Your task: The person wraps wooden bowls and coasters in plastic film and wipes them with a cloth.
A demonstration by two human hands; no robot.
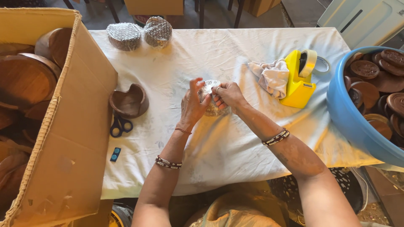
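Observation:
Both my hands meet at the middle of the white-clothed table (pixel 235 138) around a small object wrapped in clear bubble wrap (pixel 209 85). My left hand (pixel 192 105) cups its left side with the fingers raised. My right hand (pixel 228 95) presses the wrap from the right, a ring on one finger. Most of the wrapped object is hidden between my hands.
A heart-shaped wooden bowl (pixel 129 101) lies left of my hands, blue-handled scissors (pixel 120 125) below it. Two bubble-wrapped bundles (pixel 139 33) sit at the far edge. A yellow tape dispenser (pixel 299 80) and crumpled cloth (pixel 271 75) stand right. A cardboard box (pixel 67 126) and blue tub (pixel 353 122) hold wooden pieces.

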